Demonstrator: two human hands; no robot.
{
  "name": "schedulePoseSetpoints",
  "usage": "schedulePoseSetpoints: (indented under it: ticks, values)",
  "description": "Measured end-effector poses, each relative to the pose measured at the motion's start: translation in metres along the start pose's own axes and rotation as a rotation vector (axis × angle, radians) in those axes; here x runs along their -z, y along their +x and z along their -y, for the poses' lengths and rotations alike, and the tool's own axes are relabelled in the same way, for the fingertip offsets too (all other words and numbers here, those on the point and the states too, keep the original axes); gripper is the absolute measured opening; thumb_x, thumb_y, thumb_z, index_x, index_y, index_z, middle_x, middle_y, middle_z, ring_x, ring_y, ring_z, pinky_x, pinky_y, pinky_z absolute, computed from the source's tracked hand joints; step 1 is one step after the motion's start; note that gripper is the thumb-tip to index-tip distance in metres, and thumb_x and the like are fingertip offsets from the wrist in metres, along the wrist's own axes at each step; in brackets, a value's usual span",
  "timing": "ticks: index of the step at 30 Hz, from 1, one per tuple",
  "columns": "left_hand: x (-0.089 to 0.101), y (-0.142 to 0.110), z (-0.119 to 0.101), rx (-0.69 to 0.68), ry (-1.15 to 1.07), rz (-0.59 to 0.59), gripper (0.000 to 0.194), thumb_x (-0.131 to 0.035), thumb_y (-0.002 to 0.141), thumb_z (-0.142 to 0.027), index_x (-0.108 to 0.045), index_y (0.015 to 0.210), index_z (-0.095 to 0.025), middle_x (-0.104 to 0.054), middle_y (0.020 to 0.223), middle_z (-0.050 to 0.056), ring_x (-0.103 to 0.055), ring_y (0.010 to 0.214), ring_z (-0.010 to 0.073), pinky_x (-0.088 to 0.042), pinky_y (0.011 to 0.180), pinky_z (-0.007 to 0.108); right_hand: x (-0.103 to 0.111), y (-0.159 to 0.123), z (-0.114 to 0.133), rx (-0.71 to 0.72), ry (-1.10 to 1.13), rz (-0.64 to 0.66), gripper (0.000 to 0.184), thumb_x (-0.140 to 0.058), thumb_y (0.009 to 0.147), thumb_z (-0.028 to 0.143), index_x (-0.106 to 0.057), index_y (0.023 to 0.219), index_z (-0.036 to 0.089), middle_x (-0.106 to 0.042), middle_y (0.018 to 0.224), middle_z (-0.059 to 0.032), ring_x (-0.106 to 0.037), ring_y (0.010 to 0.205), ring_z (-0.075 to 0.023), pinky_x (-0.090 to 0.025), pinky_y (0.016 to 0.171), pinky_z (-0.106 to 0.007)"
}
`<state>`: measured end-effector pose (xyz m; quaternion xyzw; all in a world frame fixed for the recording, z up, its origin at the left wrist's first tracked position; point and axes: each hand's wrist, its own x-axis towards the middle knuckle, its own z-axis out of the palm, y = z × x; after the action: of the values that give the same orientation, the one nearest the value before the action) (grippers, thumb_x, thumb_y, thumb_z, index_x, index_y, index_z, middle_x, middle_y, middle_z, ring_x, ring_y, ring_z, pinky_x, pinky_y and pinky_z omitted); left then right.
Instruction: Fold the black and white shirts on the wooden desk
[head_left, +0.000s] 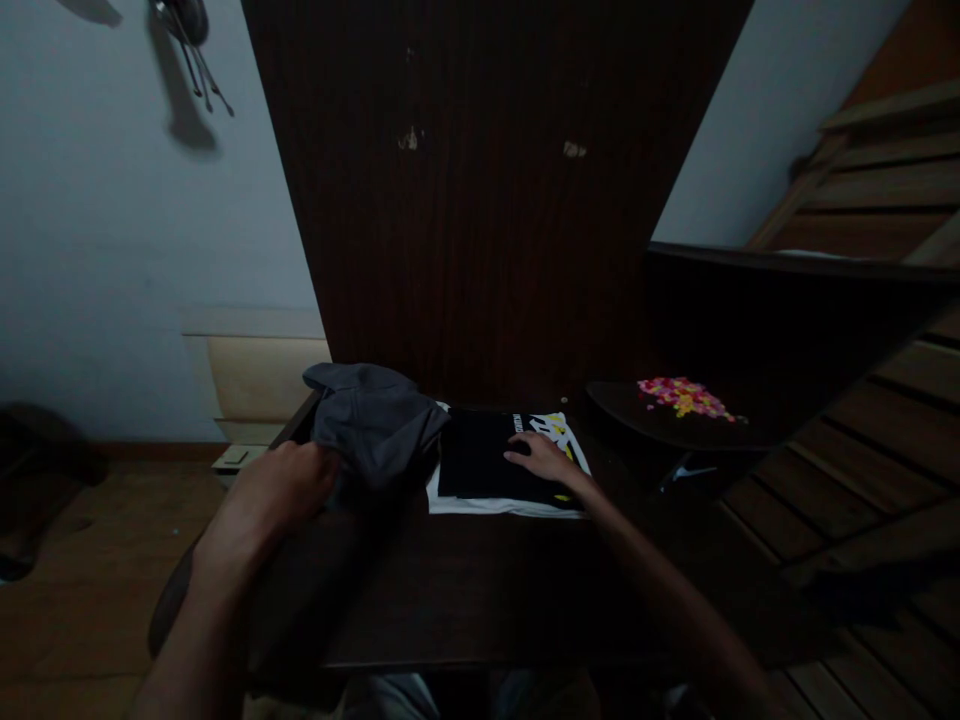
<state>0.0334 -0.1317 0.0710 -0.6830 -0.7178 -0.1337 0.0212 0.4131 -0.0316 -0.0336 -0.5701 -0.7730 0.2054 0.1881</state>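
My left hand (289, 482) grips the near edge of a crumpled grey garment (375, 420) that lies bunched on the dark wooden table (465, 590). My right hand (541, 457) lies flat with fingers stretched out on a folded black shirt with a yellow and white print (480, 460). That shirt rests on a folded white garment (504, 507) beside the grey one. Both forearms reach in from the bottom of the view.
A tall dark wooden panel (495, 200) stands right behind the table. A dark round tray with pink and yellow bits (684, 398) sits at the right. Wooden steps (870, 420) rise on the far right. A pale wall (112, 250) and floor lie to the left.
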Motion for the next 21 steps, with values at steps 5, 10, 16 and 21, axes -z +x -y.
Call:
schedulePoseSetpoints:
  ticks: [5, 10, 16, 21]
  values:
    - [-0.012, 0.017, -0.065, -0.112, 0.071, -0.332, 0.069, -0.047, 0.085, -0.057, -0.045, 0.143, -0.018, -0.050, 0.143, 0.020, -0.035, 0.137, 0.0447, -0.025, 0.106, 0.070, -0.033, -0.007, 0.014, 0.090, -0.122, 0.070, 0.058, -0.063, 0.082, 0.054, -0.062, 0.126, 0.017, -0.052, 0.142, -0.0143, -0.042, 0.134, -0.0304, -0.034, 0.109, -0.042]
    - [-0.106, 0.091, -0.013, -0.188, -0.130, -0.205, 0.090, -0.056, 0.076, -0.066, -0.031, 0.150, -0.020, -0.025, 0.159, 0.016, -0.015, 0.145, 0.0450, -0.019, 0.108, 0.072, -0.058, -0.009, 0.035, 0.103, -0.250, -0.020, 0.032, -0.056, 0.091, 0.041, -0.068, 0.112, 0.020, -0.062, 0.128, -0.0112, -0.052, 0.121, -0.0269, -0.040, 0.100, -0.041]
    - [-0.150, 0.117, 0.060, -0.352, -0.334, -0.286, 0.096, -0.060, 0.075, -0.063, -0.027, 0.150, -0.014, -0.030, 0.156, 0.018, -0.028, 0.144, 0.0337, -0.028, 0.115, 0.050, -0.060, -0.011, 0.036, 0.085, -0.265, -0.162, 0.025, -0.041, 0.097, 0.024, -0.065, 0.093, 0.019, -0.070, 0.098, -0.0086, -0.062, 0.094, -0.0210, -0.042, 0.077, -0.029]
    - [-0.127, 0.096, 0.020, -0.281, -0.131, -0.414, 0.078, -0.059, 0.079, -0.054, -0.039, 0.146, -0.018, -0.028, 0.157, 0.018, -0.018, 0.145, 0.0418, -0.017, 0.112, 0.067, -0.013, 0.002, 0.030, -0.064, -0.058, -0.520, 0.024, -0.040, 0.096, 0.027, -0.061, 0.089, 0.019, -0.069, 0.087, -0.0084, -0.062, 0.080, -0.0197, -0.039, 0.070, -0.027]
